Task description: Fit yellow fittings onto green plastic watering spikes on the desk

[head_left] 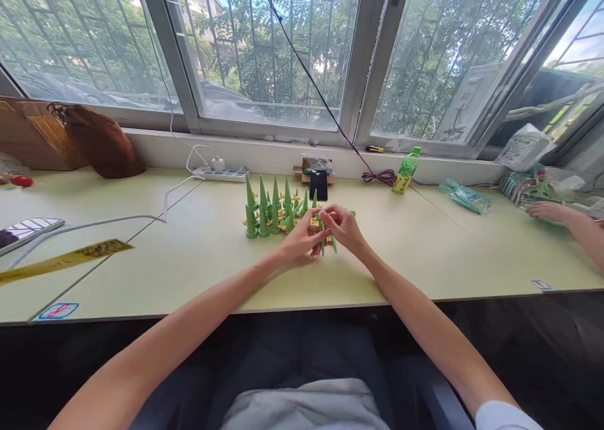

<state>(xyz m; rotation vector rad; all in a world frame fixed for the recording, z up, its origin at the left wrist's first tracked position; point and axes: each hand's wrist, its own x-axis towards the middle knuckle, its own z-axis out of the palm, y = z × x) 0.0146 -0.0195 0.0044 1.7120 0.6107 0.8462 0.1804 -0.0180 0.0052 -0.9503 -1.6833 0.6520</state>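
My left hand [302, 236] and my right hand [345, 227] meet above the tabletop, both with fingers closed in a pinch. Between them is a slim green cone-shaped piece [323, 246], partly hidden by the fingers. A second green point [334, 244] shows just below my right hand; I cannot tell whether it is held or lying down. Close by on the left, several green cone-topped pieces [251, 219] stand upright in rows. Small yellow parts [283, 227] show among them, and more lie behind my hands.
Behind the pieces are a dark phone [318, 185] and a small open box [298, 171]. A green drink bottle [406, 171] stands by the sill. A power strip [224, 175] with white cable [165, 207] lies to the left. At right, another person's hand [550, 211] rests near green hangers [523, 185].
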